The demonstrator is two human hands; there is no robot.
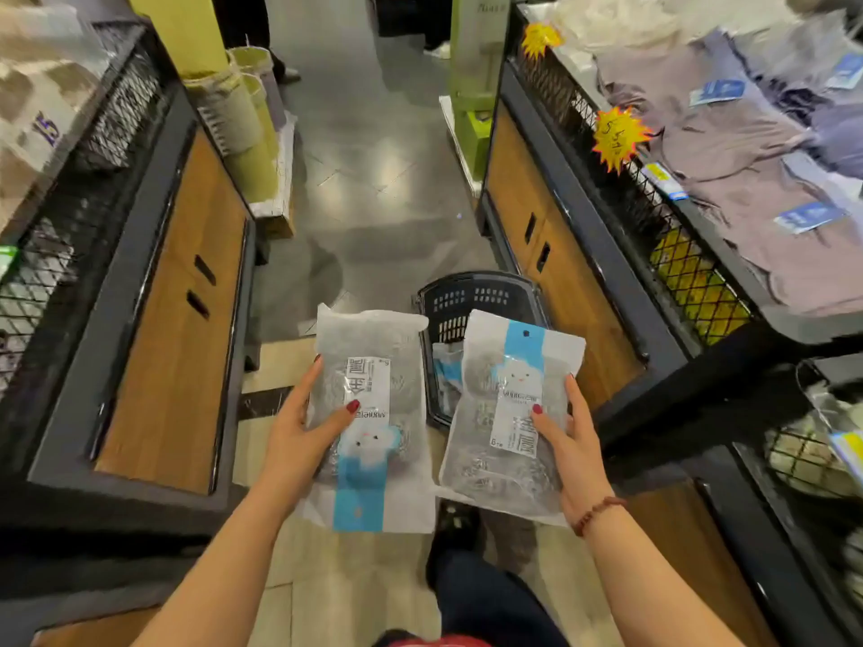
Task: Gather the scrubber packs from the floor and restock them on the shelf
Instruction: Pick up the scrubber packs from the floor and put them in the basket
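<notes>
L hand (pixel 299 427) grips one scrubber pack (pixel 371 413) upside down, R hand (pixel 567 436) grips another pack (pixel 511 413) upright, both lifted over floor basket (pixel 467 301), prob ready for shelving

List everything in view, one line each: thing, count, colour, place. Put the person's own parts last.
scrubber packs: two, clear with blue stripe, left pack and right pack held side by side
basket: one, black, on the floor beyond them
pack in basket: at least one, blue-white, partly hidden
display bins: two, dark frames, wood panels, left bin and right bin flanking aisle
folded garments: many, mauve and grey, on the right bin
price stars: two, yellow, right bin's mesh edge
upright rolls: several, yellow-green and beige, far left of aisle
bracelet: one, red-brown beads, right wrist
left hand: grips the left pack
right hand: grips the right pack
</notes>
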